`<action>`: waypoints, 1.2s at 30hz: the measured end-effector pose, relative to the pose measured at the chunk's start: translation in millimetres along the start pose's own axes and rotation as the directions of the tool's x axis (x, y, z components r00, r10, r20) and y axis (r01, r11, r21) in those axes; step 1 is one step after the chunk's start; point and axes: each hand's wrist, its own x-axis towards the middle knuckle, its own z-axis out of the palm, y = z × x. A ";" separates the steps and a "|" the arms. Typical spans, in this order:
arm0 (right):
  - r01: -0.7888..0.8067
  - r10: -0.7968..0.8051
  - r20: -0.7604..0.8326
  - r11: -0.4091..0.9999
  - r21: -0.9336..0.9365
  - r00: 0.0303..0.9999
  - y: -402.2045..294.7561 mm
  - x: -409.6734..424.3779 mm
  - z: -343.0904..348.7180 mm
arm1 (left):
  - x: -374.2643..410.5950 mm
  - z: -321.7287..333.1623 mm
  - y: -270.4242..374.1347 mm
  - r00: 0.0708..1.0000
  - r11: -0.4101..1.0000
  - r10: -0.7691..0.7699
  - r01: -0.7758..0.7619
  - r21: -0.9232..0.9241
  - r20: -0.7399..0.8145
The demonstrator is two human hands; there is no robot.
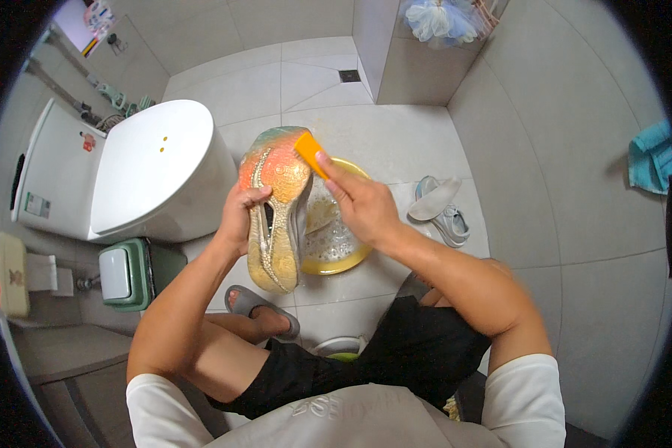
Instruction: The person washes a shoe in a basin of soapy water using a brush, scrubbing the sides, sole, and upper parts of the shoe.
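Note:
My left hand (243, 215) grips the middle of a shoe (285, 179) from its left side, with the wet, patterned sole facing me. The sole is orange and teal at the upper end and yellowish at the lower end. In my right hand (364, 207) is an orange-handled brush (311, 155); its head end lies at the upper right edge of the sole, and its bristles are mostly hidden. Behind the shoe, a yellow basin (344, 265) of foamy water stands on the tiled floor. Something pale lies partly under the foam; I cannot tell what it is.
A white toilet (154, 168) with its lid down and a green bin (140, 274) stand at the left. Near the right wall lie a grey shoe (453, 227) and a pale insole (434, 200). A floor drain (349, 76) is ahead, beside a wall corner.

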 end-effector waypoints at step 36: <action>-0.173 0.178 0.056 0.981 -0.084 0.982 9.9 24.1 -9.4 | -8.1 24.2 -13.0 0.997 0.894 -0.050 0.018 0.448 0.061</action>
